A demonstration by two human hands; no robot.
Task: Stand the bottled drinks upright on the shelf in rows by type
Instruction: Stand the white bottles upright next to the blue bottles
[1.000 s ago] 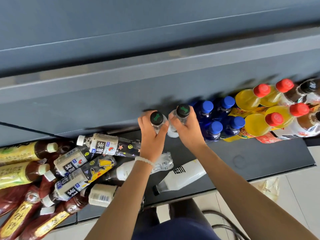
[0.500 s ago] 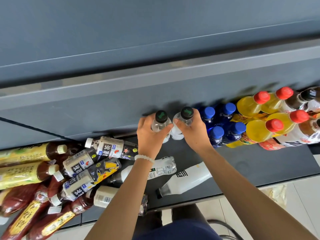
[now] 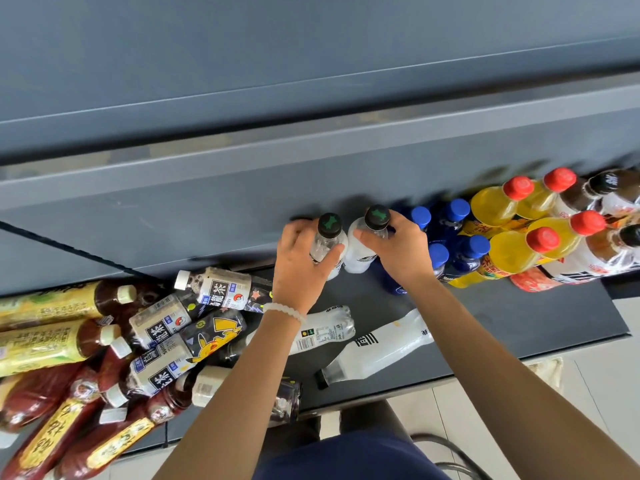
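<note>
Bottled drinks on shelf (image 3: 519,317): two clear black-cap units in hand, upright, back row

L hand (image 3: 299,268) grips left clear bottle (image 3: 327,242), fingers and thumb curled round its body; R hand (image 3: 398,251) grips right clear bottle (image 3: 360,244) at neck/shoulder. Both bottles stand side by side, touching or nearly so, against shelf back wall, just left of blue-cap bottles (image 3: 450,237). Further right, upright: yellow bottles w/ red caps (image 3: 512,244), then brown bottles w/ black caps (image 3: 602,199) at frame edge. Two more clear bottles (image 3: 377,344) lie flat near shelf front edge, under forearms. Left end: unsorted heap lying flat, incl. white-label tea bottles (image 3: 162,320), yellow-label tea bottles (image 3: 52,344), red-brown bottles (image 3: 45,393). White bead bracelet (image 3: 285,311) on L wrist
</note>
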